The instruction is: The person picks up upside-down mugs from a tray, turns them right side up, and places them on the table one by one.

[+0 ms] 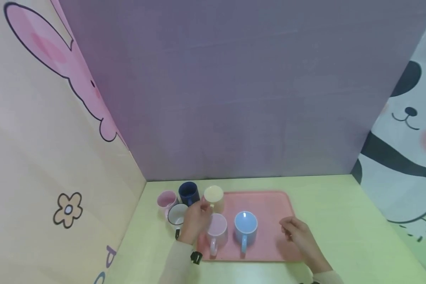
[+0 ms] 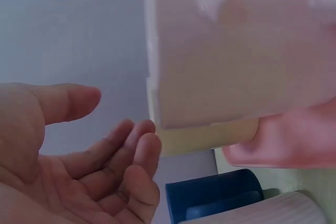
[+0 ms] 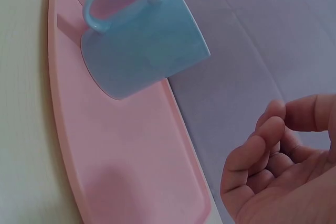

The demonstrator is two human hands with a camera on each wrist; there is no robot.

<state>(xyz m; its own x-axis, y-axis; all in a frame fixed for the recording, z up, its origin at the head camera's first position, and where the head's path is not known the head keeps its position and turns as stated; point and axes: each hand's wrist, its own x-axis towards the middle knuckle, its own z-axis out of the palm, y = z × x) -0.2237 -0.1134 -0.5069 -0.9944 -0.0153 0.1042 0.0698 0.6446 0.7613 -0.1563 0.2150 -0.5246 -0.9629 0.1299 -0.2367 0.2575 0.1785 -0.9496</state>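
Note:
My left hand (image 1: pixel 196 221) hovers over the left edge of the pink tray (image 1: pixel 269 205), between the white dark-rimmed mug (image 1: pixel 176 214) and the pale pink mug (image 1: pixel 218 227). Its fingertips overlap the handle area of the cream mug (image 1: pixel 214 194) in the head view. In the left wrist view, thumb and fingers stand apart with nothing between them, beside the pale pink mug (image 2: pixel 236 66). Over the tray's right side, my right hand (image 1: pixel 299 235) hangs loosely curled and holds nothing. Nearest to it stands a light blue mug (image 1: pixel 246 225), upright, handle toward me.
Left of the tray, a pink mug (image 1: pixel 167 199) and a dark blue mug (image 1: pixel 189 192) stand close to the white one on the pale green table (image 1: pixel 326 213). A grey-purple panel (image 1: pixel 213 98) rises behind the table, with printed walls on both sides.

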